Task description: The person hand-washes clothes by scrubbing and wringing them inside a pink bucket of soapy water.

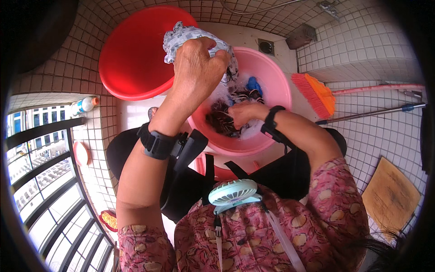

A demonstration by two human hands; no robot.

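Note:
My left hand (pixel 200 63) is raised near the rims of two basins, its fingers closed on a white patterned cloth (pixel 190 34) that hangs partly into the pink plastic basin (pixel 275 78). Inside that basin, my right hand (pixel 246 114) is at dark, light-striped wet clothing (pixel 219 117) amid suds; its fingertips are partly hidden, so its hold is unclear. A blue cloth (pixel 253 85) lies beyond it in the foam. The large red plastic basin (pixel 136 54) stands at the upper left, partly under the patterned cloth.
A broom with red and orange bristles (pixel 316 95) and a metal pole (pixel 367 114) lie at the right. A floor drain (pixel 266 47) is beyond the pink basin. At left are a plastic bottle (pixel 83 106) and window bars (pixel 44 132). A mint-green fan (pixel 234 192) hangs at my chest.

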